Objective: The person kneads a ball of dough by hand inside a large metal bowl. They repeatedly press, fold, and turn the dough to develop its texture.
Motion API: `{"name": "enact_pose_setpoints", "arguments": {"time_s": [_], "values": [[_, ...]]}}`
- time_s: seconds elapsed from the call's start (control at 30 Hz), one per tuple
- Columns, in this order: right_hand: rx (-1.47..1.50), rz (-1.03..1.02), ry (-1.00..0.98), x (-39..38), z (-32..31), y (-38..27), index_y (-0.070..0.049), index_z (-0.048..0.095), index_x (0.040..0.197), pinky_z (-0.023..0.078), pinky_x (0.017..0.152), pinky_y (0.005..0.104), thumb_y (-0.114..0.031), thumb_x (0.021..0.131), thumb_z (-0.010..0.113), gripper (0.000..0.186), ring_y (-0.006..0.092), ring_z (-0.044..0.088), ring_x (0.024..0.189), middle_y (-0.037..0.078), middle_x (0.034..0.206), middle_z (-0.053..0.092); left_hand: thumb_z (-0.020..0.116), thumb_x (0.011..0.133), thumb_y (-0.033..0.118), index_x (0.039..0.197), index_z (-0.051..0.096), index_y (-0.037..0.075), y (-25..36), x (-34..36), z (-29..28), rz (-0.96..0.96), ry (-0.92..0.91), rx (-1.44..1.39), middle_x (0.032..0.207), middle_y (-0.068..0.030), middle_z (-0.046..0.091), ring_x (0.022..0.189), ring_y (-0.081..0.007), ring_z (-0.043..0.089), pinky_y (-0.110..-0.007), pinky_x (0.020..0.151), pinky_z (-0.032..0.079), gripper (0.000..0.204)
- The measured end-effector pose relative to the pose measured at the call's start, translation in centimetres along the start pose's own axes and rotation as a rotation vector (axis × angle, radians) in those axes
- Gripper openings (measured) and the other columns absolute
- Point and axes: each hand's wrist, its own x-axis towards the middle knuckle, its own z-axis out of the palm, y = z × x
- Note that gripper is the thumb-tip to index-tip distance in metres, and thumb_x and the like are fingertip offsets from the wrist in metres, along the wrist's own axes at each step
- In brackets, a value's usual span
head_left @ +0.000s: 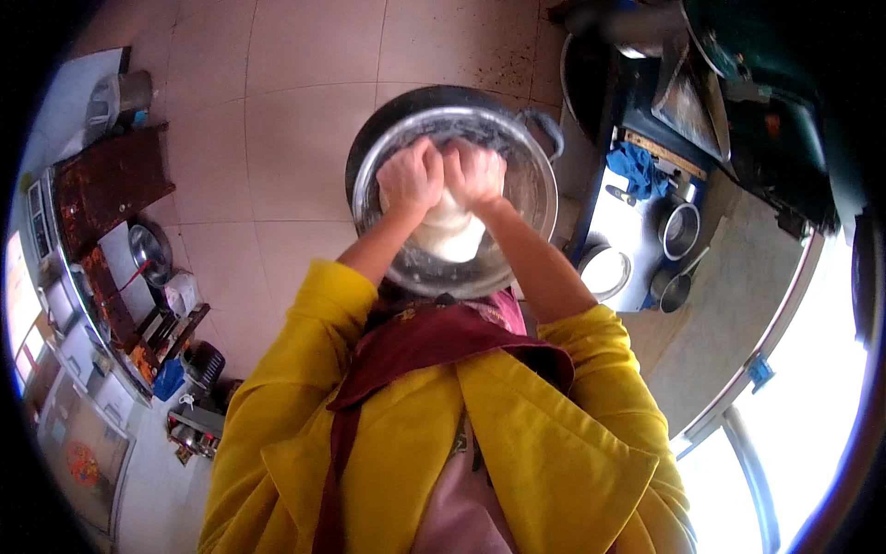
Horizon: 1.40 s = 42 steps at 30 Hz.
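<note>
A wide metal bowl (538,189) sits in front of me, its rim round and shiny. A larger dark pot (362,138) with a loop handle shows beneath it. Inside the bowl lies a pale lump of dough (454,238), partly covered by my hands. My left hand (413,175) is curled closed and presses on the far part of the dough. Right beside it, my right hand (476,174) is also closed and bears down on the same lump. Both fists nearly touch at the knuckles. The fingertips are hidden from view.
On my right, a white-topped table (609,217) holds a blue cloth (635,169), a metal bowl (681,231), a long-handled pan (671,290) and a round container (605,271). To the left stand a brown cabinet (111,185) and a metal basin (149,251). The floor (309,166) is tiled.
</note>
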Motion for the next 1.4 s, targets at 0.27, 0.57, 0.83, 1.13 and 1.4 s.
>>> {"name": "enact_pose_setpoints", "arguments": {"time_s": [0.27,0.57,0.83,1.13,1.4], "values": [[-0.033,0.308,-0.397,-1.8,-4.4,-4.5,-0.009,0.07,0.099,0.051,0.09,0.0499,-0.046,0.089,0.052,0.043,0.0367,0.068,0.1,0.019,0.103,0.071,0.046,0.092,0.039,0.09,0.069,0.006,-0.3,-2.2,-4.2,-0.135,-0.274,-0.327,0.085,-0.0218,0.068,0.086,-0.044,0.065,-0.054,0.078,0.049,0.04],[-0.004,-0.272,0.331,-12.9,-1.5,-4.8,-0.012,0.063,0.088,0.041,0.081,0.0415,-0.02,0.075,0.065,0.015,0.0257,0.06,0.079,0.004,0.077,0.061,0.054,0.091,0.023,0.087,0.068,0.011,0.4,-11.7,-4.2,0.016,0.027,-0.065,0.093,-0.0086,0.07,0.093,-0.0281,0.063,-0.042,0.092,0.044,0.019],[0.065,-0.304,0.269,-9.2,-0.2,-1.6,-0.012,0.064,0.09,0.045,0.073,0.039,-0.027,0.073,0.061,0.023,0.0277,0.059,0.078,0.007,0.091,0.064,0.053,0.08,0.015,0.093,0.07,0.012,0.6,-8.1,-2.4,0.146,0.13,-0.191,0.09,-0.007,0.069,0.083,-0.0291,0.063,-0.04,0.083,0.046,0.022],[0.215,-0.279,0.127,-3.9,-0.7,0.3,-0.006,0.062,0.079,0.049,0.063,0.0435,-0.02,0.078,0.059,0.015,0.0373,0.06,0.069,0.015,0.076,0.062,0.052,0.084,0.018,0.085,0.064,0.009,0.6,-3.9,-1.3,0.173,0.014,-0.102,0.082,-0.0085,0.065,0.079,-0.0306,0.06,-0.043,0.071,0.045,0.015],[0.146,0.231,0.15,-1.3,0.0,0.0,-0.009,0.066,0.084,0.051,0.071,0.0549,-0.034,0.09,0.046,0.033,0.0468,0.064,0.076,0.026,0.079,0.066,0.053,0.089,0.04,0.089,0.072,0.01,1.7,1.1,-0.9,-0.009,-0.192,0.059,0.077,-0.0143,0.07,0.077,-0.0323,0.069,-0.044,0.073,0.054,0.035]]}}
